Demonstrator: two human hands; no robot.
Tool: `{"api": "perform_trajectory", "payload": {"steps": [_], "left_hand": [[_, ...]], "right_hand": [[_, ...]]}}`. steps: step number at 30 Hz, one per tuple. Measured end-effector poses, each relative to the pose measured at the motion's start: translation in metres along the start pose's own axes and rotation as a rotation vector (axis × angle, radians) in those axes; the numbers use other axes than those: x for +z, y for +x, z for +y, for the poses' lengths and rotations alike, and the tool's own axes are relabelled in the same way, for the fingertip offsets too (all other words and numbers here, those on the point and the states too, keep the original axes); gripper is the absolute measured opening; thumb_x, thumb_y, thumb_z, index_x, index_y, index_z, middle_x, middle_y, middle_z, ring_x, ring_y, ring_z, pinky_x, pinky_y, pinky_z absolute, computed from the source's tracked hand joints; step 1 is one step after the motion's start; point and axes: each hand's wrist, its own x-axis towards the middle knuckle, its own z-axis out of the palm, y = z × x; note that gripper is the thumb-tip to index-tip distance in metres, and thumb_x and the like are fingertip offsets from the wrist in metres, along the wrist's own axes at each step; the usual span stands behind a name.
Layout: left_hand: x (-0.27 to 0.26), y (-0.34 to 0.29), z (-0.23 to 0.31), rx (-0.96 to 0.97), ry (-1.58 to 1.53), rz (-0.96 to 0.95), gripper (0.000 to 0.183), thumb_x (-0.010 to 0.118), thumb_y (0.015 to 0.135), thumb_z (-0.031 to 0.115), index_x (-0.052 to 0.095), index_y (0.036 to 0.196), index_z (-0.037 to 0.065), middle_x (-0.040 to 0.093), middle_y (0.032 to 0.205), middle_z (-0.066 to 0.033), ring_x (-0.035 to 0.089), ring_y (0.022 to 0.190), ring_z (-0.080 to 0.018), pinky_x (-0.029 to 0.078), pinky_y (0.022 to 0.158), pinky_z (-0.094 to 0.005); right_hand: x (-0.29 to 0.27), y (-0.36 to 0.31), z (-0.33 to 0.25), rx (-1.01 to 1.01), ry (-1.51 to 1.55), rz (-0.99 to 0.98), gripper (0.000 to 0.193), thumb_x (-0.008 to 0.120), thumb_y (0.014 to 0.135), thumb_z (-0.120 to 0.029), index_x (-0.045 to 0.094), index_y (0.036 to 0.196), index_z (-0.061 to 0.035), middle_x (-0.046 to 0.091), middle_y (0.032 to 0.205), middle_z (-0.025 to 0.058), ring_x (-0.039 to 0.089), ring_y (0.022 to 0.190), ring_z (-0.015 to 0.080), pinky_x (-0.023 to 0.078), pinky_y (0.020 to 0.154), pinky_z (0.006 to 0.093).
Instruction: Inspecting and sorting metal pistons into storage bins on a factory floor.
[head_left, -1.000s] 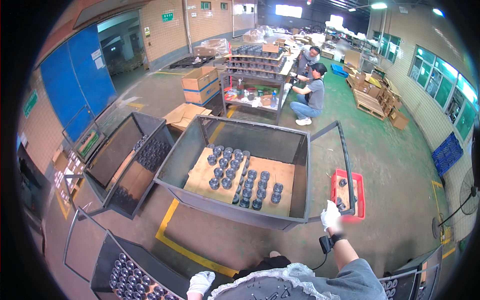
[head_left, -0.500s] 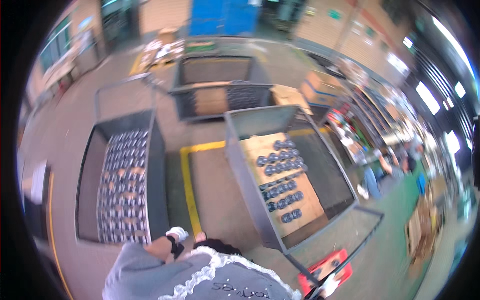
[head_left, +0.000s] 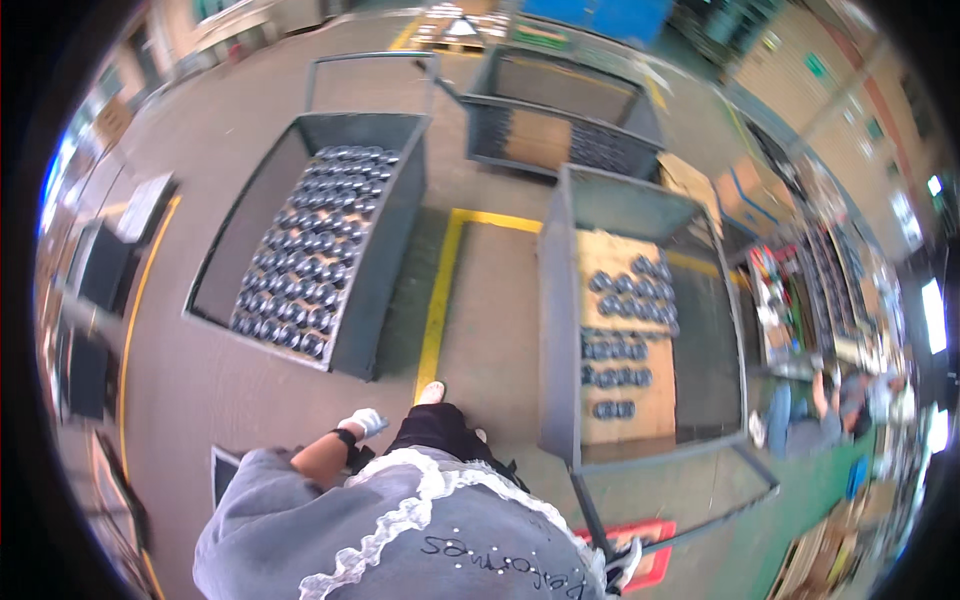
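My left hand (head_left: 366,423), in a white glove with a dark band at the wrist, hangs beside my body. Its fingers are loosely stretched and nothing shows in them. At the lower edge, my white-gloved right hand (head_left: 625,566) is beside the corner of a metal cart handle (head_left: 690,520) and the rim of a red tray (head_left: 661,566). Blur and overlap hide whether its fingers grip either one. The right-hand grey cart (head_left: 562,360) holds short rows of dark, rounded metal parts (head_left: 625,348) on brown board (head_left: 625,430).
To the left stands another grey cart (head_left: 365,290), filled with rows of similar parts (head_left: 315,250). A third cart (head_left: 565,110) is beyond. A yellow floor line (head_left: 435,310) runs between the carts. At right, a person (head_left: 815,430) sits low by a cluttered workbench (head_left: 790,300).
My view has turned left and dipped, so the carts appear further right and higher. The left hand has swung slightly. My right hand stays near the cart handle and red tray.
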Motion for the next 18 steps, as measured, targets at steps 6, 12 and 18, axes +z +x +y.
{"api": "perform_trajectory", "payload": {"steps": [6, 12, 18], "left_hand": [[-0.021, 0.016, -0.020, 0.059, 0.238, -0.231, 0.039, 0.049, 0.098, 0.041, 0.073, 0.110, 0.012, 0.074, 0.108, -0.0081, 0.069, 0.105, -0.0303, 0.052, 0.093, -0.0399], [-0.068, 0.053, -0.001, 0.088, 0.078, 0.087, 0.044, 0.049, 0.097, 0.045, 0.074, 0.099, 0.008, 0.074, 0.101, -0.0140, 0.069, 0.101, -0.0348, 0.052, 0.091, -0.0413], [-0.071, 0.060, 0.038, 0.164, 0.018, 0.117, 0.045, 0.050, 0.098, 0.046, 0.074, 0.101, 0.007, 0.073, 0.102, -0.0170, 0.068, 0.101, -0.0369, 0.052, 0.092, -0.0430]], "right_hand": [[0.002, 0.032, 0.032, -0.008, 0.117, 0.032, 0.034, 0.059, 0.098, -0.022, 0.051, 0.065, -0.0173, 0.047, 0.054, -0.0037, 0.044, 0.043, 0.0136, 0.034, 0.044, 0.0298], [0.018, 0.020, 0.034, -0.082, -0.029, 0.113, 0.027, 0.063, 0.096, -0.019, 0.062, 0.071, -0.0082, 0.053, 0.055, 0.0006, 0.051, 0.043, 0.0142, 0.042, 0.041, 0.0296], [0.039, -0.008, 0.031, 0.064, 0.084, 0.226, 0.015, 0.068, 0.089, -0.014, 0.061, 0.077, -0.0091, 0.053, 0.059, 0.0014, 0.051, 0.043, 0.0156, 0.044, 0.041, 0.0299]]}}
